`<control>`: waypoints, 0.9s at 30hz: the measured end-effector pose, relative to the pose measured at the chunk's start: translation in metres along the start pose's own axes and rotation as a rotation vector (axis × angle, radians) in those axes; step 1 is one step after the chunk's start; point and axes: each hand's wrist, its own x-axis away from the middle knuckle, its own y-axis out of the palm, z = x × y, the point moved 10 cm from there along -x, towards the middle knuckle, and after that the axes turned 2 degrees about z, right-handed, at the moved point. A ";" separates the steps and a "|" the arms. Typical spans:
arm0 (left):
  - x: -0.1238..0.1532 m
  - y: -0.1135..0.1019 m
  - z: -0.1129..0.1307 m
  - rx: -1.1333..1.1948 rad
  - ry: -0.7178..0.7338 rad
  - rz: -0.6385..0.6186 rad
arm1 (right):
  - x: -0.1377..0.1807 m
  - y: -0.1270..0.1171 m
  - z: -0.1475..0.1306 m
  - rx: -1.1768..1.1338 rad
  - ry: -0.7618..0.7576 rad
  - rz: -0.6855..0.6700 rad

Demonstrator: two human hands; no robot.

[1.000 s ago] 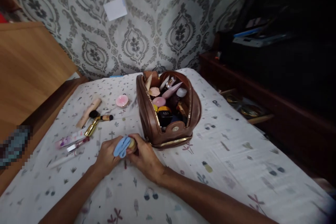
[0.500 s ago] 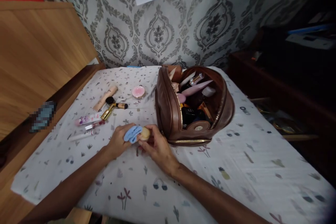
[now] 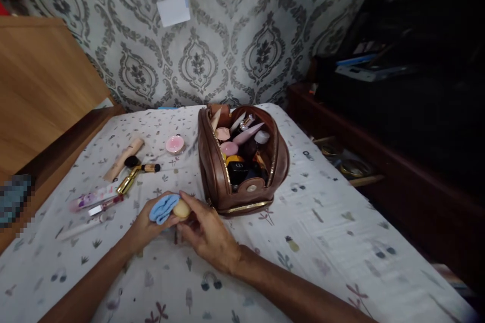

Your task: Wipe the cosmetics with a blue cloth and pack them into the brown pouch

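A folded light-blue cloth point(image 3: 162, 209) is gripped in my left hand point(image 3: 142, 227), its fingers partly hidden behind it. Against the cloth's right side is a small pale-yellow rounded piece point(image 3: 182, 209), its kind unclear. My right hand point(image 3: 212, 239) curls round that piece, index finger at its upper edge and thumb lower down. Just beyond my hands stands an unzipped brown leather makeup bag point(image 3: 212, 181), filled with cosmetics such as a black compact point(image 3: 237, 171) and a pink tube point(image 3: 248, 133).
Left on the patterned cloth point(image 3: 242, 287) lie a beige tube point(image 3: 124, 159), a gold tube point(image 3: 128, 181), a purple-and-white tube point(image 3: 93, 198), a lip gloss point(image 3: 106, 205), a white stick point(image 3: 81, 227) and a pink round compact point(image 3: 175, 145). A wooden panel point(image 3: 38, 75) borders the left, dark furniture point(image 3: 341, 126) the right.
The camera view has shifted right, so the bag and cosmetics appear further left. My right thumb has moved a little away below the yellow piece; both hands remain together.
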 end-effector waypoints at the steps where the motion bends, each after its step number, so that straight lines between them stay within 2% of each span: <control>1: 0.001 -0.005 -0.004 -0.004 0.003 0.040 | 0.001 0.000 -0.002 0.021 -0.012 -0.010; 6: 0.013 -0.036 -0.023 -0.057 -0.034 0.387 | 0.000 -0.002 -0.004 0.091 -0.009 -0.010; 8: 0.013 -0.032 -0.014 -0.068 -0.005 0.372 | -0.002 -0.004 -0.003 0.099 0.020 -0.001; 11: 0.009 -0.019 0.018 -0.090 0.081 0.271 | -0.005 -0.010 -0.006 0.114 0.057 0.006; 14: 0.009 -0.023 0.046 -0.125 0.136 0.335 | -0.007 -0.015 -0.013 0.107 0.094 -0.005; 17: 0.008 -0.028 0.057 -0.155 0.154 0.373 | -0.007 -0.021 -0.025 0.081 0.098 -0.007; 22: 0.007 -0.033 0.040 -0.162 0.100 0.385 | -0.006 -0.024 -0.046 0.192 0.001 -0.043; 27: 0.020 -0.034 0.003 -0.195 -0.106 0.387 | -0.006 -0.031 -0.063 0.471 -0.151 -0.027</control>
